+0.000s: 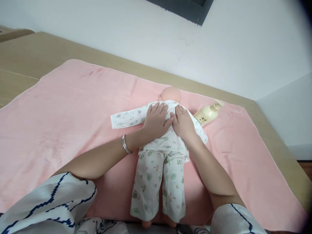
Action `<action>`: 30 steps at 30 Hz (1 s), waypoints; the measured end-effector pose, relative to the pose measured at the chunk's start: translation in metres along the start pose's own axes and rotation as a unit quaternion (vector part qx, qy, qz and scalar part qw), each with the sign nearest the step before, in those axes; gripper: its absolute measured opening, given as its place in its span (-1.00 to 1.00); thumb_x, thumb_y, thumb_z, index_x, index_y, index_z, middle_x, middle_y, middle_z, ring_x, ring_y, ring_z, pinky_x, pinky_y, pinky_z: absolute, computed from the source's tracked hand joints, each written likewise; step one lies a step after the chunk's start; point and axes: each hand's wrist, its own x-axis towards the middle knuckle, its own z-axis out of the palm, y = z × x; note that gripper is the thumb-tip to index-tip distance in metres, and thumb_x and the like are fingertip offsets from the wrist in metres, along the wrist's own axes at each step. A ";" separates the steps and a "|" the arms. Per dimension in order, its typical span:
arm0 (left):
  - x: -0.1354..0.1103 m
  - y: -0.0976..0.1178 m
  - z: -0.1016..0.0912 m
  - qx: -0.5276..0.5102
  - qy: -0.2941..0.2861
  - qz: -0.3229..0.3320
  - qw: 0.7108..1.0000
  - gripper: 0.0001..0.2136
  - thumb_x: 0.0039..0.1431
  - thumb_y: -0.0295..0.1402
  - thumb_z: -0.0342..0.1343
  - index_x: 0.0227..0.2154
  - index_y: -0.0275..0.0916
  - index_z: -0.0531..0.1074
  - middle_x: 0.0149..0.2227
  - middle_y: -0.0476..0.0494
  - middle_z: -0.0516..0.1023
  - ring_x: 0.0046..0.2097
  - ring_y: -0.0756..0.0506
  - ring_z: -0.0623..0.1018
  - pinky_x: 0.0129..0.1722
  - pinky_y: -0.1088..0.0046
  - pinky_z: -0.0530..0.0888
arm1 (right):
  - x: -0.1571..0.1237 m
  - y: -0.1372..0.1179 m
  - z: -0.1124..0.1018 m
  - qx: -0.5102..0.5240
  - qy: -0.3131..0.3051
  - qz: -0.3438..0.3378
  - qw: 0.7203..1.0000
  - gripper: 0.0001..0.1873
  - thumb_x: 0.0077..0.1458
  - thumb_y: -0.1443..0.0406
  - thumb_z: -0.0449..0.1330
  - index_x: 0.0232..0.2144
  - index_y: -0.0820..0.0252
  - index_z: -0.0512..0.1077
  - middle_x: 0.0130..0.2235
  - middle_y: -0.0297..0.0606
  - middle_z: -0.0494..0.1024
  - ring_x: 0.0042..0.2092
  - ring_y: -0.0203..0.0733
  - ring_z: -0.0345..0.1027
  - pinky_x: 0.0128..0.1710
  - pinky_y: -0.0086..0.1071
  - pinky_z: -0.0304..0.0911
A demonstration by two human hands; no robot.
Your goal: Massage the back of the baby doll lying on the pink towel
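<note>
A baby doll [171, 94] lies on a pink blanket with its head away from me and its feet towards me. It wears a white printed top [165, 143] and matching printed trousers [148, 182]. My left hand [158, 120] rests flat on the left part of the doll's upper body, fingers stretched out. Beside it, my right hand [183, 123] lies flat on the right part, its thumb close to the left thumb. One sleeve [128, 117] is spread out to the left; the other slopes down at the right, partly behind my right hand.
A cream pump bottle [207, 113] lies tilted on the blanket, right of the doll's shoulder. The pink blanket [60, 113] covers much of a wooden surface [21, 55]. A white wall [117, 29] stands behind, with a dark frame [192, 11] on it.
</note>
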 end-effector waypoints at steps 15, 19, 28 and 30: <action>0.002 0.000 0.002 -0.015 0.011 -0.020 1.000 -0.47 0.45 -0.19 -0.20 0.29 -0.45 0.29 0.37 -0.41 0.31 0.42 -0.34 0.24 0.44 -0.05 0.11 | -0.006 -0.008 0.001 -0.037 0.012 0.004 0.999 -0.36 0.39 0.26 -0.22 0.34 0.61 0.15 0.39 0.24 0.23 0.45 0.19 0.06 0.42 0.11 -0.02; 0.003 -0.003 0.004 -0.021 0.022 -0.015 0.999 -0.49 0.44 -0.20 -0.18 0.28 -0.40 0.30 0.36 -0.38 0.33 0.41 -0.33 0.26 0.44 -0.04 0.13 | -0.006 -0.010 0.000 -0.039 0.008 0.005 0.999 -0.36 0.39 0.25 -0.22 0.34 0.61 0.17 0.39 0.24 0.23 0.44 0.19 0.06 0.42 0.11 -0.02; -0.004 0.012 -0.005 0.042 0.004 -0.018 0.999 -0.48 0.45 -0.27 -0.21 0.30 -0.53 0.26 0.37 -0.49 0.30 0.42 -0.38 0.25 0.42 -0.04 0.18 | 0.002 0.007 -0.004 0.013 -0.001 -0.011 1.000 -0.36 0.43 0.12 -0.20 0.33 0.45 0.22 0.40 0.16 0.25 0.44 0.09 0.09 0.43 0.05 -0.01; -0.005 0.014 -0.007 0.058 0.003 -0.012 0.998 -0.49 0.45 -0.29 -0.20 0.29 -0.54 0.28 0.35 -0.50 0.32 0.41 -0.38 0.28 0.40 -0.01 0.22 | 0.002 0.006 -0.004 0.011 -0.001 -0.006 1.000 -0.36 0.43 0.11 -0.18 0.33 0.45 0.22 0.40 0.16 0.24 0.44 0.09 0.08 0.43 0.06 -0.02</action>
